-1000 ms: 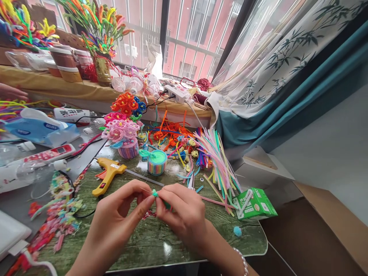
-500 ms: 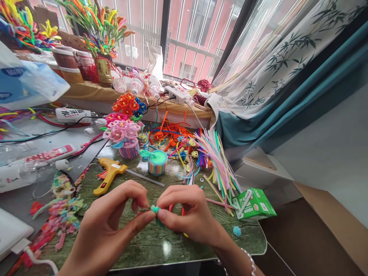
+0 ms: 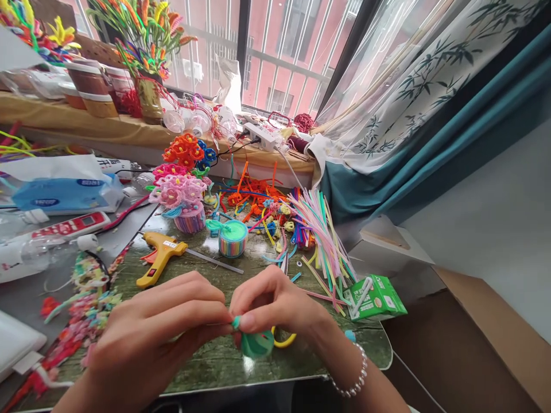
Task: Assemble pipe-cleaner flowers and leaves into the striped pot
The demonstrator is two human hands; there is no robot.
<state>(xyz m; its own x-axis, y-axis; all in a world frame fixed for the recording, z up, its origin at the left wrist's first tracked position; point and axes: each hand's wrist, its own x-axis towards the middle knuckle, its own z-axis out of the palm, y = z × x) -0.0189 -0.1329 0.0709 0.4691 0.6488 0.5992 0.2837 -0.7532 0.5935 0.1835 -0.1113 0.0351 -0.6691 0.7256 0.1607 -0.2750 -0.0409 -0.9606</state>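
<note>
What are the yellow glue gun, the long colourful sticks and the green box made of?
Glue gun: looks like hard, smooth plastic, slightly shiny. Sticks: probably fuzzy pipe cleaners, soft-looking and bending. Green box: seems printed cardboard, with folded edges.

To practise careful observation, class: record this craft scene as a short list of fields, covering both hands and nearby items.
Left hand: pinches teal piece at fingertips
Right hand: pinches same piece
Behind hands: yellow glue gun, striped cup
Right side: green carton, pipe cleaners
Surface: green mat
</note>
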